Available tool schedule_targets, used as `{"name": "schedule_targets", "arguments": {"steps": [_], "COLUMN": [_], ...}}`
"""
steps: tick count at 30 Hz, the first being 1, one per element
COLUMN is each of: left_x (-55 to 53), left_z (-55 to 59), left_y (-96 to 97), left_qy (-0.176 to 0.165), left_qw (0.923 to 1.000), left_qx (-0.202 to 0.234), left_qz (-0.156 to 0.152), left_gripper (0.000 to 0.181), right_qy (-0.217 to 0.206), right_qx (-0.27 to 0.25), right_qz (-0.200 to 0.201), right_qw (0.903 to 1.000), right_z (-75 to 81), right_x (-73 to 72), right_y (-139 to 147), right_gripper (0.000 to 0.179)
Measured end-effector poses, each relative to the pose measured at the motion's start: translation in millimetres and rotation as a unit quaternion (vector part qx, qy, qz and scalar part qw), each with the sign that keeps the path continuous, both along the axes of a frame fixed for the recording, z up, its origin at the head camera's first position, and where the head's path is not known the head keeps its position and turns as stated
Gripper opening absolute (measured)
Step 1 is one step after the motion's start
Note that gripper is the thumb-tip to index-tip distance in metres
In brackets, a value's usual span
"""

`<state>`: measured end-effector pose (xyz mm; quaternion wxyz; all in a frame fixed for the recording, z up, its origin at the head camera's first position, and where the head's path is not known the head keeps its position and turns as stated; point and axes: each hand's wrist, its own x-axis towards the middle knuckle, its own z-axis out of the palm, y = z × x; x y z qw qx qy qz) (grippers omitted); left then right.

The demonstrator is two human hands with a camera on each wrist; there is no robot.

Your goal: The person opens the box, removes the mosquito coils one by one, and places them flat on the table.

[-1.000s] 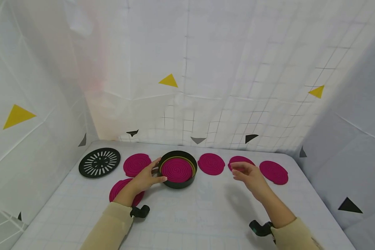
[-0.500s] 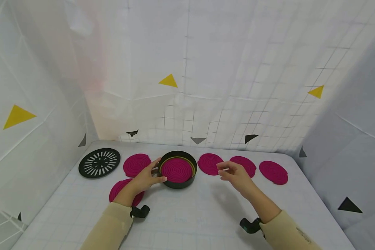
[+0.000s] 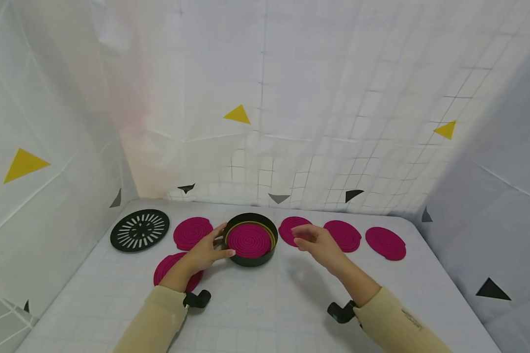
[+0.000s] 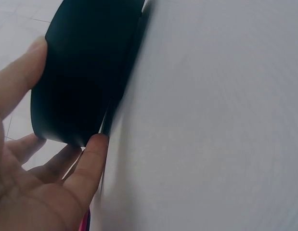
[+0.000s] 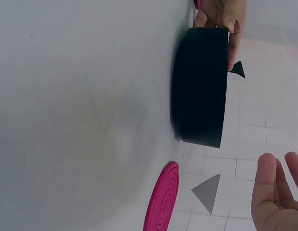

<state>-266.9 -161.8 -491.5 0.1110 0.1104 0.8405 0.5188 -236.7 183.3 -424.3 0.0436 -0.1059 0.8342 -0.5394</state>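
Observation:
A round black holder (image 3: 251, 261) stands on the table. Inside it lies a pink spiral coaster (image 3: 249, 240), with a yellow ring around part of its edge. My left hand (image 3: 204, 254) holds the holder's left side; in the left wrist view, thumb and fingertips spread around the black wall (image 4: 86, 72). My right hand (image 3: 320, 246) hovers above the table, right of the holder, fingers loosely bent and holding nothing. Partly behind it is another pink coaster (image 3: 288, 230). The right wrist view has the right hand (image 5: 278, 207) apart from the holder (image 5: 199, 86).
Two pink coasters (image 3: 342, 236) (image 3: 385, 243) lie to the right. To the left are a pink coaster (image 3: 193, 233) and one partly under my left forearm (image 3: 165, 267). A black slotted disc (image 3: 140, 230) lies far left. White sheets (image 3: 318, 98) enclose the table.
My right hand has moved left, from above the middle right coaster to near the coaster beside the holder. The left hand and the holder have stayed put.

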Motion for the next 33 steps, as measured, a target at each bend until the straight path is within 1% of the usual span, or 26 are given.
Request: {"name": "schedule_targets", "arguments": {"steps": [8, 16, 22, 26, 30, 31, 33], "left_x": [1.1, -0.2, -1.0, -1.8, -1.9, -1.9, -1.8], "left_z": [1.6, 0.4, 0.5, 0.5, 0.0, -0.2, -0.2], "left_y": [0.3, -0.4, -0.6, -0.7, -0.6, -0.6, -0.6], "left_qy": [0.002, 0.002, 0.002, 0.005, 0.004, 0.004, 0.004], "left_qw": [1.0000, 1.0000, 1.0000, 1.0000, 1.0000, 0.9999, 1.0000], "left_qx": [-0.008, -0.004, 0.006, 0.005, 0.006, 0.006, 0.006], "left_qz": [0.002, 0.000, -0.002, -0.004, -0.006, -0.007, -0.007], "left_gripper": [0.100, 0.102, 0.101, 0.101, 0.101, 0.101, 0.101], "right_qy": [-0.010, -0.017, -0.005, 0.006, 0.004, -0.001, -0.009], "right_qx": [0.003, -0.003, 0.026, 0.044, 0.032, 0.028, 0.023], "right_qz": [0.003, 0.014, 0.025, 0.036, 0.054, 0.059, 0.064], "right_qw": [0.9999, 0.9998, 0.9993, 0.9984, 0.9980, 0.9979, 0.9977], "right_z": [-1.1, 0.1, -0.2, -0.9, -1.3, 3.7, 3.6], "right_x": [-10.2, -22.8, -32.1, -38.0, -43.0, -40.4, -42.7], "right_y": [-16, -32, -44, -52, -60, -63, -67], "right_gripper": [0.029, 0.028, 0.030, 0.031, 0.032, 0.032, 0.034]}}
